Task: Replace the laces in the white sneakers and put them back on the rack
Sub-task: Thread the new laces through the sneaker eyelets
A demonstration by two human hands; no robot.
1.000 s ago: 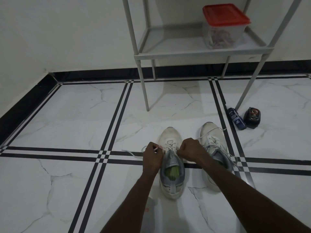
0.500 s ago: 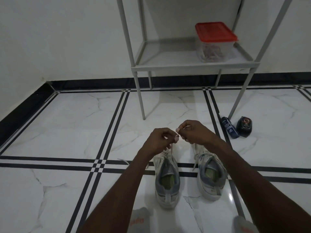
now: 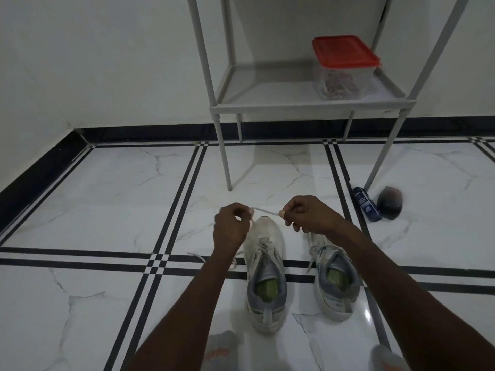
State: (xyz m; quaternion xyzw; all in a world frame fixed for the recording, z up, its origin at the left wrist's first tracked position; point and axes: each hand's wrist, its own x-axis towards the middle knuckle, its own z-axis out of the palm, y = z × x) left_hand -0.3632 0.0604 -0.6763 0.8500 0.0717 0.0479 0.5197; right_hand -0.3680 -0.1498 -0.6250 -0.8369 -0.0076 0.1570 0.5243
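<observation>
Two white sneakers stand side by side on the marble floor [image 3: 107,210], toes toward the grey metal rack [image 3: 308,104], whose low shelf carries a red-lidded clear container [image 3: 342,68]. The left sneaker [image 3: 265,277] is the one in hand. A white lace [image 3: 265,211] runs taut between the two hands above its toe, the left hand [image 3: 230,228] pinching one end between thumb and fingers, the right hand [image 3: 308,214] pinching the other, remaining fingers curled in.

The step looks like lacing or tying off on the left sneaker; I cannot tell whether this lace is old or new, nor how many eyelets it passes through. The next move probably calls for keeping an even pull and crossing the ends, or drawing the lace free. The right sneaker [image 3: 336,277] has loose laces trailing onto the floor, so it likely awaits the same work.

The right wrist covers the right sneaker's toe. The container's contents are a tangle too dim to name. A blue bottle [image 3: 367,207] and a dark rounded object [image 3: 389,206] lie by the rack's leg, unreadable.
</observation>
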